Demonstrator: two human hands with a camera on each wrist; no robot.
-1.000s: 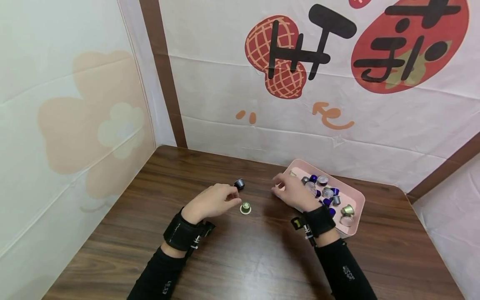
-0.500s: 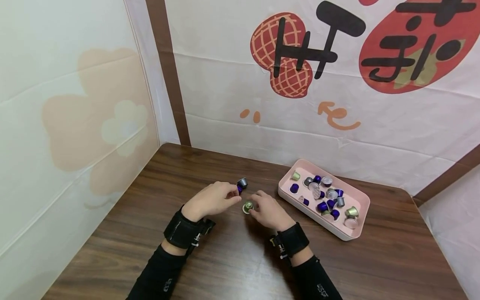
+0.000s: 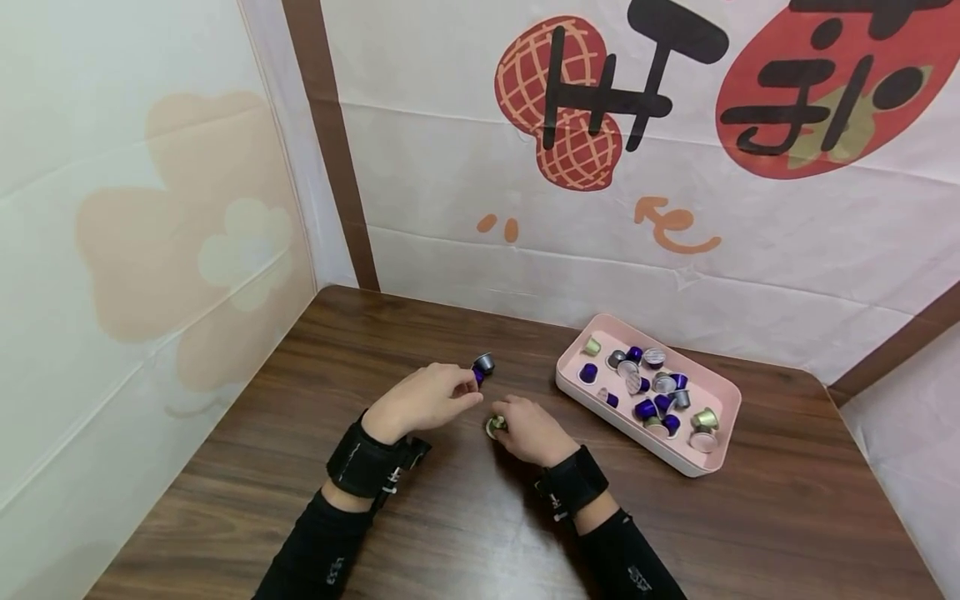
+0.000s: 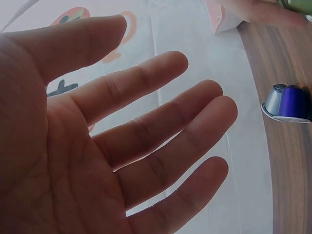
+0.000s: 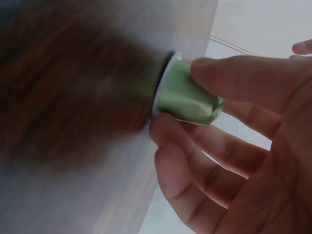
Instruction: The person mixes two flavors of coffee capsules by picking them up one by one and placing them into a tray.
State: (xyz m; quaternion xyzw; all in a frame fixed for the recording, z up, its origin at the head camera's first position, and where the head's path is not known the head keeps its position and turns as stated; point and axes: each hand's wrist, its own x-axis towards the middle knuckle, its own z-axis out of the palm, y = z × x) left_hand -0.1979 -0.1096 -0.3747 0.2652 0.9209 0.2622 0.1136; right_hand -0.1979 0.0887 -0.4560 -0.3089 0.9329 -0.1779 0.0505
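My right hand (image 3: 534, 431) pinches a green coffee capsule (image 5: 187, 92) between thumb and fingers, low over the wooden table. Its pale rim faces the tabletop; whether it touches is unclear. To the left, my left hand (image 3: 427, 400) hovers with relaxed fingers and nothing in its grasp, its palm bare in the left wrist view. Just beyond those fingertips, a grey capsule (image 3: 484, 363) and a blue capsule (image 3: 477, 377) stand side by side, the blue one partly hidden by the hand in the head view.
A pink tray (image 3: 637, 439) with several blue, green and silver capsules lies to the right on the wooden table (image 3: 420, 533). White printed cloth (image 3: 442, 275) rises behind the table's back edge, and another cloth wall (image 3: 45, 275) runs along the left.
My right hand has come left from above the tray's near side down to the green capsule and taken hold of it. The left hand has stayed almost still.
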